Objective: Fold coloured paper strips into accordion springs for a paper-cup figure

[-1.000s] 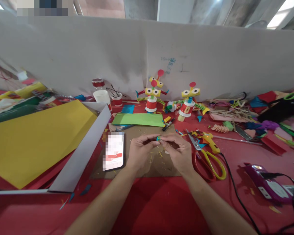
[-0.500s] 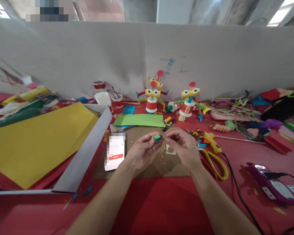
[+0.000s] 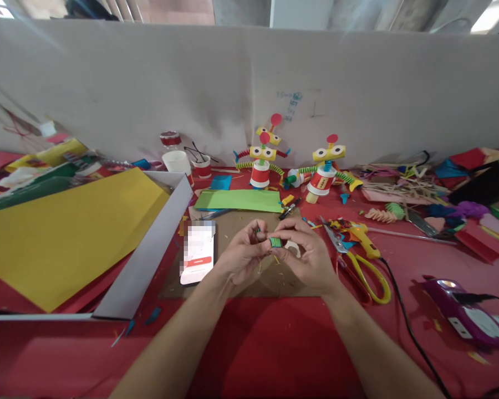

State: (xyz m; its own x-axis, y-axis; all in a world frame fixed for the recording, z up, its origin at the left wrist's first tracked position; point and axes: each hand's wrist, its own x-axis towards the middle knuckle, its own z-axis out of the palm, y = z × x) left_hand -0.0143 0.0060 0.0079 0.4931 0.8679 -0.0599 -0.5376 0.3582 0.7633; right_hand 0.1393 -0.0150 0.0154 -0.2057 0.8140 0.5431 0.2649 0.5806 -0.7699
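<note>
A small folded paper piece (image 3: 275, 242), green and blue with fine ridges, is pinched between both hands above the brown board. On its left side are the thumb and fingers of my left hand (image 3: 246, 252), closed. From the right, the bent fingers and thumb of my right hand (image 3: 307, 254) also close on it. A second bit of green shows among my left fingers, too small to make out. Partly behind my right fingers lies a pale card with a hole (image 3: 293, 247). Thin yellow scraps are scattered on the brown cardboard (image 3: 270, 284) below.
At left stand a phone (image 3: 197, 260) and a white box (image 3: 149, 249) holding yellow paper (image 3: 75, 238). Light green paper (image 3: 239, 200) lies beyond my hands, before paper-cup figures (image 3: 260, 174). Yellow-handled scissors (image 3: 368, 280), a glue gun (image 3: 363, 239) with a cord, and a purple device (image 3: 466, 313) lie right.
My right hand has come in from beside the folded piece and now grips it together with my left. The piece has turned and shifted slightly right and down. The view has tilted a little.
</note>
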